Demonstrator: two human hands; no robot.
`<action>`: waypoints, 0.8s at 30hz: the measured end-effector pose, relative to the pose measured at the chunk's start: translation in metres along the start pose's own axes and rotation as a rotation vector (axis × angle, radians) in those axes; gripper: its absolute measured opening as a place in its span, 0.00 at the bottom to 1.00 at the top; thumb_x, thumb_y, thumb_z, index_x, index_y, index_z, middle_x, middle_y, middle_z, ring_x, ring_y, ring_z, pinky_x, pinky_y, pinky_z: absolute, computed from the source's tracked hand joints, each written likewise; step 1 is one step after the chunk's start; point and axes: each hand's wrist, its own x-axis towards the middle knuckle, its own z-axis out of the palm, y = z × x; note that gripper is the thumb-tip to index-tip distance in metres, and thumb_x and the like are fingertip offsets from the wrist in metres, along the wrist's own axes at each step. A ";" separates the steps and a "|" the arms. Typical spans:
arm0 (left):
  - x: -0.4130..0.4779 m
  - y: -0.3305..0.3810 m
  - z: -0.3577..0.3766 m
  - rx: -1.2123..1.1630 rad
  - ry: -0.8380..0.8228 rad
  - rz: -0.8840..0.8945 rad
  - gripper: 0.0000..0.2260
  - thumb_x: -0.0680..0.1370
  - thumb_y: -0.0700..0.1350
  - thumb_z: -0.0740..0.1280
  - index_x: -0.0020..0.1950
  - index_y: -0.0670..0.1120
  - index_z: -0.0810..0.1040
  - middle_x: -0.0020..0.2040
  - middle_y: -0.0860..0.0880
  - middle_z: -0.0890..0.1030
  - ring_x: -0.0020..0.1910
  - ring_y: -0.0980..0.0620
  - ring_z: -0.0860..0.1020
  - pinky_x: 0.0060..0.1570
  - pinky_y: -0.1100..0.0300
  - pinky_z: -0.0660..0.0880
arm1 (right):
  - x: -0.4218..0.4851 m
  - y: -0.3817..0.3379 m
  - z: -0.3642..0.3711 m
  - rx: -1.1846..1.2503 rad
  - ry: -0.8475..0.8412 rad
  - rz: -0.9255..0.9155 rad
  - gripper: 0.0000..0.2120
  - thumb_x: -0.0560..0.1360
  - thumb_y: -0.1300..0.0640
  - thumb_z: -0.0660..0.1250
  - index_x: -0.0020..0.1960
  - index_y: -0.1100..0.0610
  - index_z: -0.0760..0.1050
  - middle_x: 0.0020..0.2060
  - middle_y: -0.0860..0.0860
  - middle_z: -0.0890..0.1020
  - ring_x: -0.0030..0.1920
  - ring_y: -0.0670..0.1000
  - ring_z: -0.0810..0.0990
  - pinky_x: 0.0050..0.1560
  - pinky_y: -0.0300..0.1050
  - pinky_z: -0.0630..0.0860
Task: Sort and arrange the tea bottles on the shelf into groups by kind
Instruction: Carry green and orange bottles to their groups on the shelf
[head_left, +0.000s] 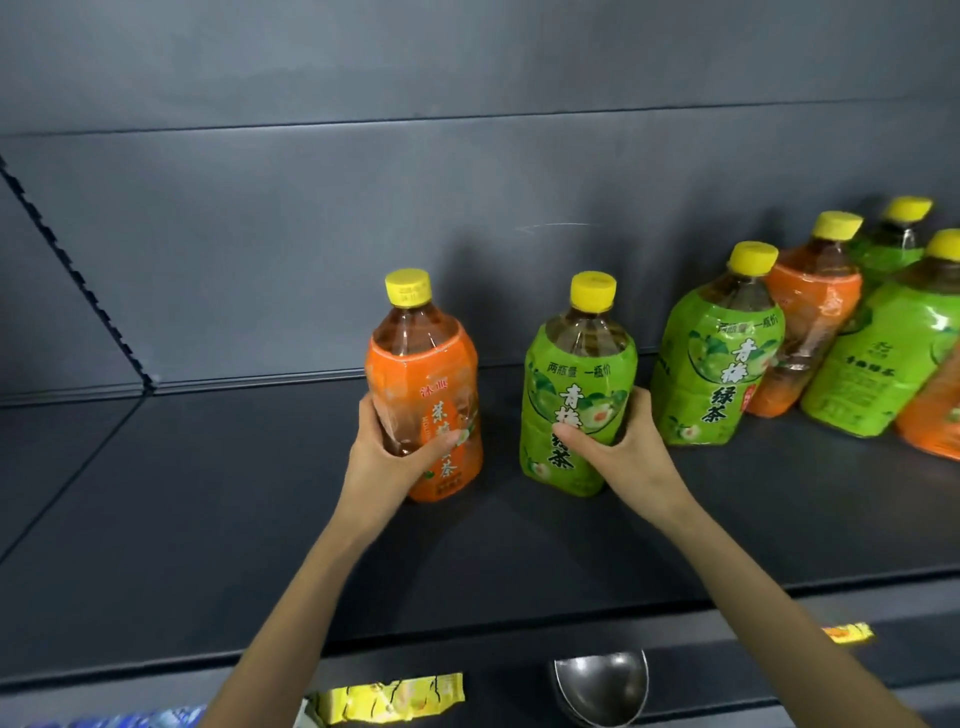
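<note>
An orange-labelled tea bottle (426, 395) with a yellow cap stands mid-shelf, and my left hand (387, 454) grips its lower body. Beside it to the right stands a green-labelled tea bottle (576, 384); my right hand (618, 447) grips it from the right side. Further right, a mixed cluster stands on the dark shelf (208, 493): a green bottle (717, 353), an orange bottle (810, 322) behind it, a large green bottle (893, 358) and another green one (896, 244) at the back. An orange bottle (935, 415) is cut off by the right edge.
The shelf's grey back wall (467, 218) rises behind the bottles, and a slotted upright (78, 280) runs at the left. Below the shelf's front edge lie a yellow packet (395, 696), a metal bowl (602, 680) and blue packets (130, 719).
</note>
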 end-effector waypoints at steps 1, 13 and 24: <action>-0.004 -0.001 0.000 0.007 -0.001 0.007 0.39 0.60 0.53 0.75 0.67 0.55 0.62 0.58 0.61 0.74 0.56 0.58 0.74 0.57 0.55 0.73 | -0.005 0.000 0.000 -0.009 0.014 0.001 0.34 0.64 0.54 0.77 0.63 0.53 0.61 0.51 0.43 0.77 0.51 0.38 0.77 0.43 0.30 0.76; -0.057 -0.004 0.024 -0.054 0.062 0.060 0.44 0.59 0.56 0.75 0.72 0.50 0.64 0.62 0.55 0.75 0.60 0.56 0.74 0.59 0.53 0.73 | -0.083 -0.011 -0.019 0.015 0.128 -0.009 0.37 0.61 0.52 0.78 0.63 0.46 0.62 0.53 0.39 0.78 0.52 0.35 0.78 0.50 0.32 0.76; -0.106 0.015 0.075 -0.090 0.072 0.120 0.35 0.58 0.51 0.77 0.64 0.47 0.73 0.55 0.55 0.80 0.54 0.57 0.79 0.51 0.58 0.77 | -0.123 -0.009 -0.087 0.090 0.289 -0.008 0.36 0.57 0.47 0.77 0.61 0.54 0.69 0.51 0.47 0.81 0.50 0.43 0.81 0.50 0.43 0.80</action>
